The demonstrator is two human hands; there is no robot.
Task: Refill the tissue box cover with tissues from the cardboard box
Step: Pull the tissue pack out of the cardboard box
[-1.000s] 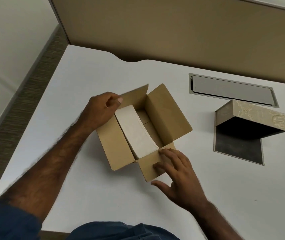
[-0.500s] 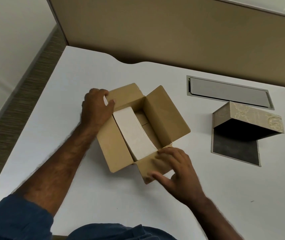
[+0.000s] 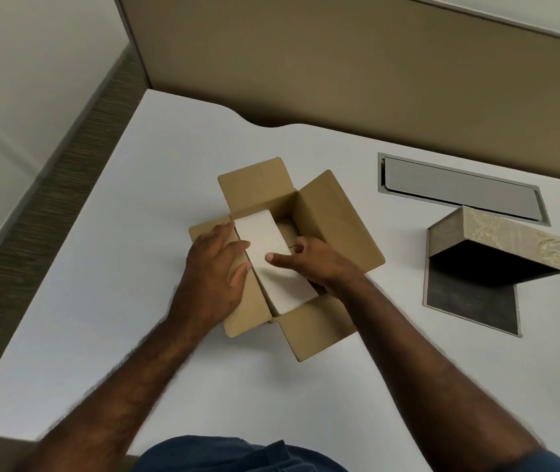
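**Hands on the tissues in the box**

Both hands reach into the open cardboard box (image 3: 333, 229). Left hand (image 3: 217, 267) lies flat, fingers spread, beside the white tissue pack (image 3: 271, 253). Right hand (image 3: 319, 264) hides the pack's other side; its fingers are tucked away, so I cannot tell its hold. Well off to the right of the hands lies the tissue box cover (image 3: 510, 240), tipped open.

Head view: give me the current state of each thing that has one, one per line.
cardboard box: open, all flaps folded out.
tissue stack: inside the cardboard box, not lifted out.
tissue box cover: hinged open, dark inside, no tissues visible in it.
desk hatch: closed, flush with the desk.
left hand: open, fingers against the stack's left side.
right hand: reaching into the box, thumb on the stack; grip unclear.
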